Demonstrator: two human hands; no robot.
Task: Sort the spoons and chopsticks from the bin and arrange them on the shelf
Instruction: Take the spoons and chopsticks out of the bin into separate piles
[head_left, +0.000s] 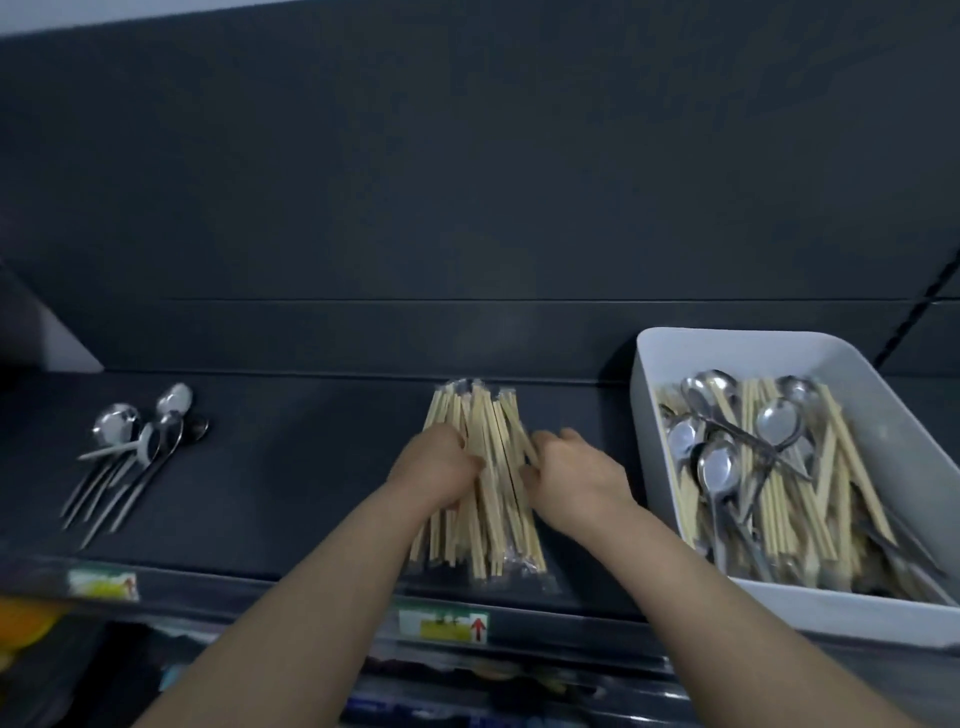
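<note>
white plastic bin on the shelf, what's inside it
Shiny metal spoons lie tangled over pale wooden chopsticks in the white plastic bin. Whatever lies beneath them is hidden.

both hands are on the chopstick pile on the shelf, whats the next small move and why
Probably squeeze the left hand and right hand inward to square the chopstick pile: they hold its two sides, and its ends fan out unevenly on the shelf. The bin beside it holds more spoons and chopsticks to sort.
</note>
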